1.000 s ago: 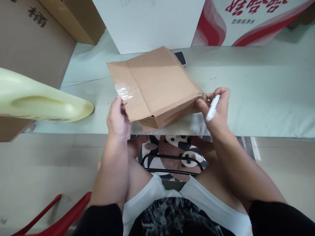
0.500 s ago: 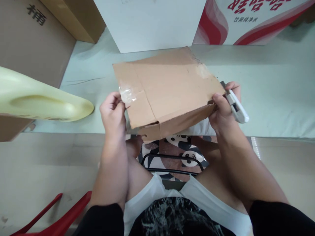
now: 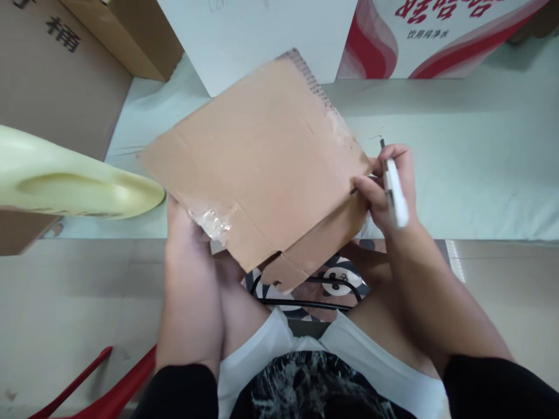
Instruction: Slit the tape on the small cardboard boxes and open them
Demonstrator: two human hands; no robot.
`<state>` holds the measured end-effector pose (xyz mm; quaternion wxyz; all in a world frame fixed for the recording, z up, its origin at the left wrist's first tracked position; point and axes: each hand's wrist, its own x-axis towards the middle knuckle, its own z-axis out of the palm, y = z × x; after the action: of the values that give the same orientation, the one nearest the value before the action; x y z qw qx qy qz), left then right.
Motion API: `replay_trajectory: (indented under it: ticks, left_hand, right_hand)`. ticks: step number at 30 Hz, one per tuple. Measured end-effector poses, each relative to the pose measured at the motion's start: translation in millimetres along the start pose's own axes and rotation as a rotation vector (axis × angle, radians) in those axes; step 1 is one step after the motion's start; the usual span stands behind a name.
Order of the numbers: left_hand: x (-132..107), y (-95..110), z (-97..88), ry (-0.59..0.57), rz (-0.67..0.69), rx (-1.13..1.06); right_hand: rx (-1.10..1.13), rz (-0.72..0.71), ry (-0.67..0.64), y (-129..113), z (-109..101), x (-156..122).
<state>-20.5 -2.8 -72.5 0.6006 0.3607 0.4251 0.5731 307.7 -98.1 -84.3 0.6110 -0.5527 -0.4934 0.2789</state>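
Observation:
A brown piece of cardboard [image 3: 262, 157] is held up, tilted, above the near edge of the table. It has a folded flap along its near side, a torn edge at the far right and clear tape at its left corner. My right hand [image 3: 391, 189] pinches its right corner between thumb and fingers. The same hand also holds a white utility knife [image 3: 395, 198] against the fingers, tip pointing away from me. My left hand [image 3: 181, 218] is under the cardboard's left side; its fingers are hidden behind the sheet.
Across the pale green tabletop [image 3: 458, 145] stand a white box [image 3: 262, 35] and a red-and-white printed carton [image 3: 419, 46]. At left are a large brown carton [image 3: 52, 75] and a yellow rounded object [image 3: 87, 180]. Red legs [image 3: 113, 390] show at lower left.
The cardboard has turned, its left corner swinging out to the left and its far corner rising. My left hand has slid from the left edge to underneath. The knife has tipped more upright.

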Motion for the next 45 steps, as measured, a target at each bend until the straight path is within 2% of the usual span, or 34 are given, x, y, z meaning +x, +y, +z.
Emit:
replay_trajectory:
  ticks: [6,11,15,18,22,23,25,27,29,33,38,42,45]
  left_hand:
    - [-4,14,22.5,-0.090,0.016,0.014]
    - [-10,20,33.2,-0.069,0.140,-0.095]
    - [-13,20,34.8,-0.220,0.046,-0.128]
    - [-10,19,38.1,-0.103,0.027,-0.131]
    - [-6,23,54.6,0.115,-0.005,-0.300]
    - [-6,23,59.2,0.158,-0.025,-0.337]
    - [-6,20,65.4,0.173,-0.107,-0.372]
    - [-4,12,66.3,0.099,-0.210,-0.369]
    - [-1,3,63.3,0.014,-0.293,-0.359]
    - [1,-13,60.8,-0.094,-0.405,-0.393]
    - [-15,-21,76.8,-0.288,-0.485,-0.367]
    - [-28,-24,88.3,-0.480,-0.531,-0.037]
    - [-32,-25,91.6,-0.511,-0.532,0.148]
  right_hand:
    - [-0.172,-0.026,0.008,-2,0,0]
    - [-0.185,0.198,0.041,0,-2,5]
    - [-0.286,0.259,0.096,-5,0,7]
    - [-0.220,0.219,0.146,-6,-1,15]
    - [0.069,0.178,0.427,1,-10,28]
    - [0.154,0.215,0.454,3,-12,29]
    - [0.302,0.340,0.376,5,-12,25]
    - [0.376,0.440,0.234,3,-7,16]
    - [0.385,0.455,0.198,-1,-1,4]
    - [0.368,0.418,0.349,-11,-1,-23]
    - [0.290,0.493,0.433,-29,-19,-76]
    - [0.166,0.509,0.515,-54,-44,-112]
    - [0.040,0.436,0.669,-85,-77,-117]
